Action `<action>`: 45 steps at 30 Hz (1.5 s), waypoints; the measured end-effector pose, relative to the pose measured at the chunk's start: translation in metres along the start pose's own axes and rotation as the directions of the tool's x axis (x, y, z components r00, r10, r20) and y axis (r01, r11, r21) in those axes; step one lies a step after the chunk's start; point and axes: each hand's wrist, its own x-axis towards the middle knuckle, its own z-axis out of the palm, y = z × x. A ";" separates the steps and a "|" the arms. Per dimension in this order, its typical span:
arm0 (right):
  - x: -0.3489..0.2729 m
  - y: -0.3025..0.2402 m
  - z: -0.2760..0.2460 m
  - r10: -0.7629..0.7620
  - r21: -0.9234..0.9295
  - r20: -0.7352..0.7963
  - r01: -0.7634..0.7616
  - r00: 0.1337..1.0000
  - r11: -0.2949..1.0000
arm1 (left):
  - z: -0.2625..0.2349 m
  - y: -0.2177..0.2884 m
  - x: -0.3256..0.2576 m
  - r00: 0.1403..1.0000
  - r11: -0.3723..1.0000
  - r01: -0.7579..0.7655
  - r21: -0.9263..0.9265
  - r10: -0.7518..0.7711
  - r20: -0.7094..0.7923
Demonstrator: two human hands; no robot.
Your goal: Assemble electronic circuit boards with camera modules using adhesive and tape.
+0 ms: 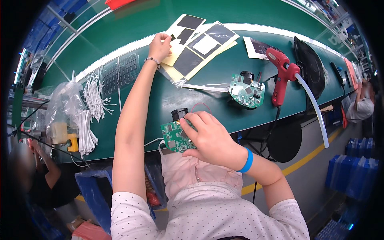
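My left hand (161, 48) reaches far over the bench, its fingers pinched together at a small black piece (173, 37) beside the sticker sheets (188, 62). These sheets have yellowish backing and large black rectangles, and they overlap one another. Close to my body, my right hand (208, 140) grips a green circuit board (172, 134) from above, its fingers over the right part. A black round lens-like part (179, 113) stands at the board's far edge, with a thin red wire near it. Another green circuit board (247, 91) with a similar black part lies to the right.
A red hot glue gun (281, 72) with a long white glue stick lies at the right, by a black bag (310, 72). White cable bundles (96, 96) and a clear plastic bag (66, 104) occupy the left. Other people sit at both far sides.
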 end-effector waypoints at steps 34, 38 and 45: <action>0.003 -0.002 -0.010 0.376 0.998 -0.009 -0.016 0.927 0.065 | -0.062 0.075 -0.240 0.352 0.333 -0.927 0.173 0.931 0.093; 0.001 -0.009 -0.010 0.463 0.987 -0.121 0.055 0.878 0.154 | -0.059 0.079 -0.257 0.616 0.631 -0.774 0.057 0.771 -0.164; -0.002 -0.020 0.000 0.468 0.937 -0.326 0.214 0.821 0.277 | -0.040 0.089 -0.276 0.737 0.743 -0.653 0.151 0.668 -0.102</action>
